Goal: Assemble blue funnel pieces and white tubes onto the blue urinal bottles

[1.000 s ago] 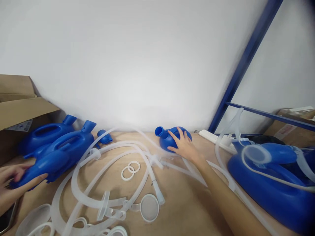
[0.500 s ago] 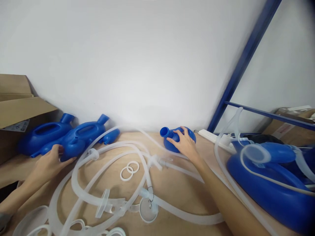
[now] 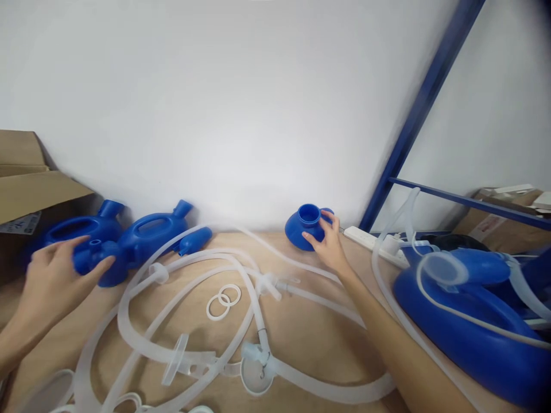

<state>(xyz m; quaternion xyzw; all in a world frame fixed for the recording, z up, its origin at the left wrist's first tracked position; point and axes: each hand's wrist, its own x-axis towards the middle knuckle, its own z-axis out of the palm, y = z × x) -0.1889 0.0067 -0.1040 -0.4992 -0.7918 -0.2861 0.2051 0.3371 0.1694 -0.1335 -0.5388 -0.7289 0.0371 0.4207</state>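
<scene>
The right hand (image 3: 330, 245) curls round a squat blue plastic jug (image 3: 296, 232), seemingly positioning it; the left hand (image 3: 54, 281), spread and apparently empty, is beside a spouted blue plastic piece (image 3: 112, 267): gripping that calls for closing.

Here's the left hand (image 3: 55, 278), a touch blurred, its back up, the fingers (image 3: 64, 248) stretched forward and the thumb (image 3: 100, 271) wide of them! Across on the right, a long forearm (image 3: 383, 335) slants inward, and the right hand (image 3: 330, 245) curls, thumb opposing bent fingers.
</scene>
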